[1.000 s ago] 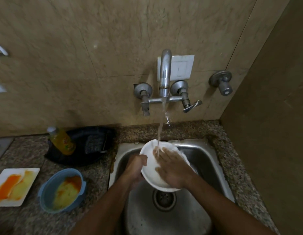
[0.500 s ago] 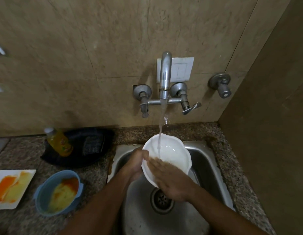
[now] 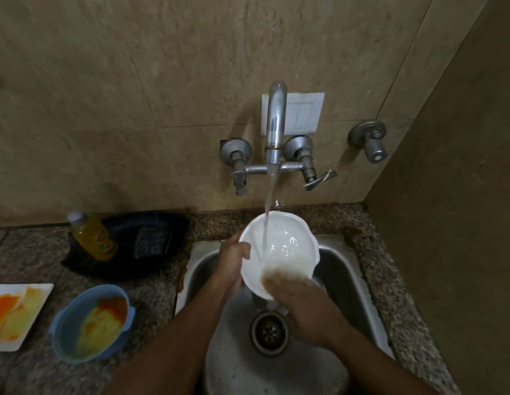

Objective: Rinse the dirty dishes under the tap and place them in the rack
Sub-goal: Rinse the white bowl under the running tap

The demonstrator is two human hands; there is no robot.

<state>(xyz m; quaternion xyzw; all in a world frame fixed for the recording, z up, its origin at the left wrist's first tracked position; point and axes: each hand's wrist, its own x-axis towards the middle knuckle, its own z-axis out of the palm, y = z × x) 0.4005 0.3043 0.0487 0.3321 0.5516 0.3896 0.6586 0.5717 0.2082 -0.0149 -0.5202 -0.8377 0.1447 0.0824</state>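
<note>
Right hand (image 3: 302, 297) slid down one white bowl (image 3: 288, 246).

Bare forearms, no sleeves, left hand (image 3: 232, 262) ringless.

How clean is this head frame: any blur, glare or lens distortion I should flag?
Head view: the right hand is motion-blurred at its fingertips on the bowl; small specular glints sit on the wet bowl interior and the tap; the wide-angle lens bends the wall seams and counter edges; lighting is dim and warm, with soft shadows beside the tap.
</note>
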